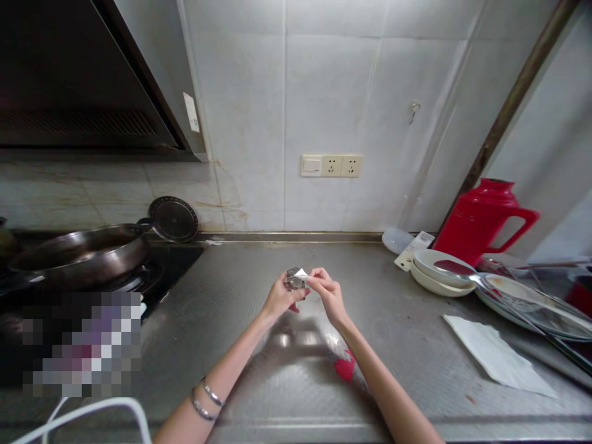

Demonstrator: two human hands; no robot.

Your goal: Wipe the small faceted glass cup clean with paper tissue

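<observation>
while a metal counter [208, 320] runs from a wide pan [78, 265] to a red jug [478, 216] at right, a person's left hand [278, 296] and right hand [329, 292] meet above mid-counter, the left's fingers curled around a small grey object [292, 283], the right's pinched on a white piece [301, 274] at its edge.

Steel counter [240, 271] free from stove [181, 262] to left hand [279, 297], and from right hand [329, 295] back to wall [259, 123]. Pan [92, 259] blocks far left, white loop [115, 403] front left. Right side: bowls [435, 282], plates [507, 287], red jug [478, 216] in the way; paper [497, 354] lies flat, passable above.
</observation>
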